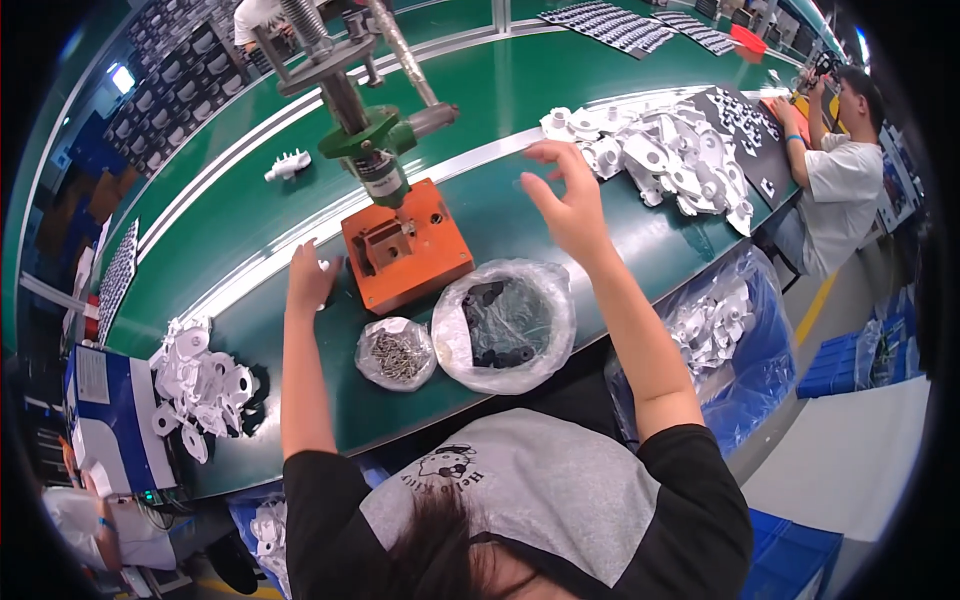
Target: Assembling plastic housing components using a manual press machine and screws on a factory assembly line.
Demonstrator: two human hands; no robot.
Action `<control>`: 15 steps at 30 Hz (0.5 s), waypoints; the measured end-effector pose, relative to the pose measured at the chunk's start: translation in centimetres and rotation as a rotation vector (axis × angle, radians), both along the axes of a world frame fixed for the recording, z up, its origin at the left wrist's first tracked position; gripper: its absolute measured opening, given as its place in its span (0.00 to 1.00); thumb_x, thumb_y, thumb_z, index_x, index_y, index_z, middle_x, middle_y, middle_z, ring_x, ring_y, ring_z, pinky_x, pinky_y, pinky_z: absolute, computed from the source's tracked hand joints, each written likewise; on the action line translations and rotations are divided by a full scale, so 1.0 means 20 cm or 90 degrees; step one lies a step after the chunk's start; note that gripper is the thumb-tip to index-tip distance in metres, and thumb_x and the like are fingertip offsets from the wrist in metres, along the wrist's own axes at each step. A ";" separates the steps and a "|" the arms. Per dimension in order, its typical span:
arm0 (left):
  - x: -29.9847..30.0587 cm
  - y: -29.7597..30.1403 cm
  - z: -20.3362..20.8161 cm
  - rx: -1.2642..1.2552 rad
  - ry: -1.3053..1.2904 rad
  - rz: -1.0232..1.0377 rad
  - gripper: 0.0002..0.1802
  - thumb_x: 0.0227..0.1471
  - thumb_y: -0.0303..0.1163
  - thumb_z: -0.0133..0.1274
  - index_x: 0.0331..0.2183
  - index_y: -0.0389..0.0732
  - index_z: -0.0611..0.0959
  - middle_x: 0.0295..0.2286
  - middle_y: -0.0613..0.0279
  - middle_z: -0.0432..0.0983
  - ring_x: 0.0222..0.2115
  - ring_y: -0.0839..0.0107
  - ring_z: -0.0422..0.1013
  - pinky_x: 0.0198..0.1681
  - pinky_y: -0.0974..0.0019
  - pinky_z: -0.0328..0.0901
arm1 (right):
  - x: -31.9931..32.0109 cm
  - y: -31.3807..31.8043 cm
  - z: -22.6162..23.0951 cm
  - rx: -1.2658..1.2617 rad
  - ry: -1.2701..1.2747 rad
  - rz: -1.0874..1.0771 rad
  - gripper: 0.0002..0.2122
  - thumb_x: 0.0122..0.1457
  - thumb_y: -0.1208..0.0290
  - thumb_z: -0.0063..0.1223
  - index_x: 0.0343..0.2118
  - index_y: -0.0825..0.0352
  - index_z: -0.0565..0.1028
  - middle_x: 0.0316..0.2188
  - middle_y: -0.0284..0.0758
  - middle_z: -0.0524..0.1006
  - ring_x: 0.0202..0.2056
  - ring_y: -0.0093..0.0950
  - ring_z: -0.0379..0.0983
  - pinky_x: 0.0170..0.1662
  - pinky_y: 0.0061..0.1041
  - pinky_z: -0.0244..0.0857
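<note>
On the left of the orange block [425, 260] lies a pile of white parts [205, 372]; its loose, overlapping pieces could slide, in my judgement, if knocked. Just left of the block is the left hand [306, 278], with a small white piece [323, 265] showing at it. I cannot tell whether the piece is grasped or merely behind the hand; a weak hold could let it drop beside the block.

Above the block hangs the press [378, 170], its tip close over the top; a hand placed under it could be pinched if it came down. On the wearer's side of the block sit a bowl of screws [397, 356] and, to its right, a bowl of black parts [487, 355]. They stand so near each other that a careless reach might spill one into the other.

Right of the block, the right hand [572, 205] is in the air, spread and holding nothing, near a heap of white parts [685, 165]. These overlap, so lifting one could drag others.

The small white piece is too hidden to give its direction or long axis. The heap's pieces point every way.
</note>
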State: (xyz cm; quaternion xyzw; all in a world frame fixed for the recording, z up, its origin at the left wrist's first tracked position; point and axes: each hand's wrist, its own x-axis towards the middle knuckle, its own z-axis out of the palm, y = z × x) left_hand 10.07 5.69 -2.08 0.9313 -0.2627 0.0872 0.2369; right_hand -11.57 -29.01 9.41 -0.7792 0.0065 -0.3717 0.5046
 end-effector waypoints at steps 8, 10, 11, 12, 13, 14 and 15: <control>-0.40 0.09 -0.04 0.137 -0.020 0.100 0.30 0.46 0.42 0.55 0.50 0.46 0.68 0.54 0.41 0.57 0.56 0.46 0.52 0.56 0.49 0.50 | 0.23 -0.65 -0.61 -0.438 0.394 -0.567 0.28 0.49 0.59 0.53 0.55 0.56 0.63 0.57 0.43 0.57 0.55 0.50 0.54 0.51 0.52 0.53; -0.39 0.18 -0.10 0.115 -0.059 0.145 0.29 0.46 0.40 0.56 0.50 0.46 0.68 0.53 0.41 0.58 0.54 0.45 0.55 0.54 0.48 0.52 | 0.23 -0.70 -0.64 -0.418 0.427 -0.517 0.29 0.49 0.56 0.55 0.55 0.56 0.62 0.56 0.39 0.60 0.50 0.46 0.61 0.45 0.46 0.62; -0.35 0.25 -0.16 0.099 -0.068 0.136 0.28 0.46 0.39 0.56 0.49 0.46 0.69 0.52 0.41 0.60 0.52 0.45 0.57 0.52 0.47 0.53 | 0.22 -0.66 -0.60 -0.421 0.428 -0.493 0.29 0.48 0.57 0.57 0.54 0.58 0.64 0.51 0.40 0.63 0.47 0.45 0.63 0.44 0.41 0.64; -0.34 0.28 -0.16 0.083 -0.079 0.121 0.26 0.45 0.37 0.56 0.48 0.46 0.70 0.51 0.41 0.61 0.50 0.45 0.60 0.50 0.46 0.55 | 0.21 -0.66 -0.59 -0.409 0.391 -0.456 0.27 0.47 0.60 0.59 0.51 0.59 0.66 0.47 0.41 0.65 0.46 0.46 0.63 0.43 0.39 0.65; -0.34 0.30 -0.16 0.083 -0.114 0.132 0.24 0.46 0.35 0.55 0.47 0.45 0.71 0.49 0.42 0.64 0.46 0.46 0.64 0.46 0.48 0.59 | 0.20 -0.65 -0.60 -0.400 0.346 -0.447 0.26 0.46 0.62 0.60 0.50 0.60 0.68 0.46 0.43 0.65 0.46 0.46 0.63 0.43 0.39 0.65; -0.34 0.29 -0.14 0.043 -0.096 0.127 0.24 0.46 0.34 0.55 0.46 0.45 0.71 0.48 0.42 0.65 0.45 0.46 0.65 0.44 0.50 0.61 | 0.17 -0.65 -0.58 -0.372 0.319 -0.428 0.26 0.45 0.64 0.61 0.49 0.61 0.68 0.45 0.44 0.66 0.46 0.46 0.63 0.45 0.39 0.64; -0.34 0.28 -0.11 0.005 -0.078 0.123 0.23 0.45 0.33 0.55 0.46 0.45 0.71 0.47 0.42 0.65 0.44 0.47 0.66 0.43 0.52 0.62 | 0.15 -0.67 -0.58 -0.347 0.252 -0.386 0.26 0.44 0.68 0.61 0.49 0.60 0.68 0.46 0.45 0.65 0.45 0.46 0.63 0.46 0.39 0.62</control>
